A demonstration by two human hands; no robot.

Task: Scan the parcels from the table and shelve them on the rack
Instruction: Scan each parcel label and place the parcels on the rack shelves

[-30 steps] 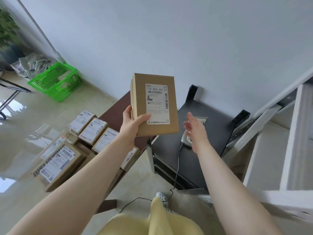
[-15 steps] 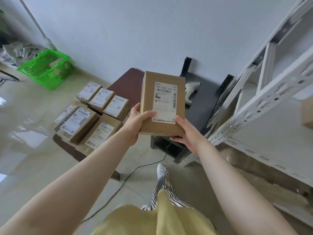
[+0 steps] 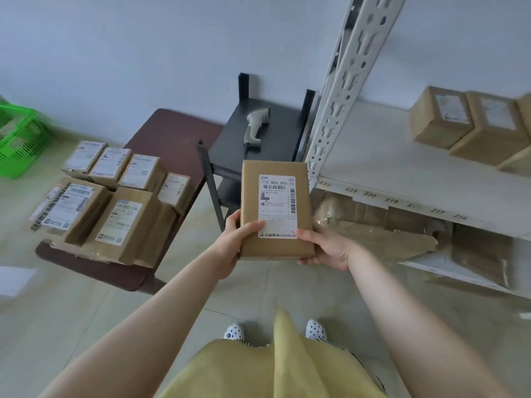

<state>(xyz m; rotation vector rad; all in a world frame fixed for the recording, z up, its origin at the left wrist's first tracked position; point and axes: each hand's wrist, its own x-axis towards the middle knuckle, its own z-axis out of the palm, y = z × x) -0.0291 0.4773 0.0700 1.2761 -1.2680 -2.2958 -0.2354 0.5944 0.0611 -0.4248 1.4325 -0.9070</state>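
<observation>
Holding labelled cardboard parcel (image 3: 275, 209) upright, left hand (image 3: 233, 242) and right hand (image 3: 326, 248) curled round lower edges; advising label facing outward, carrying level onto white rack shelf (image 3: 382, 168).

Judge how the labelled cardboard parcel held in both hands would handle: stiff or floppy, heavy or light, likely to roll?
The parcel probably stays stiff: its edges look straight though only its lower end is held. Likely light, since the left hand and right hand grip it loosely. Flat faces suggest no rolling.

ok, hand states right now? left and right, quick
Left hand: closed on the parcel, thumb on its labelled face.
Right hand: closed on the same parcel, at its lower right corner.
</observation>
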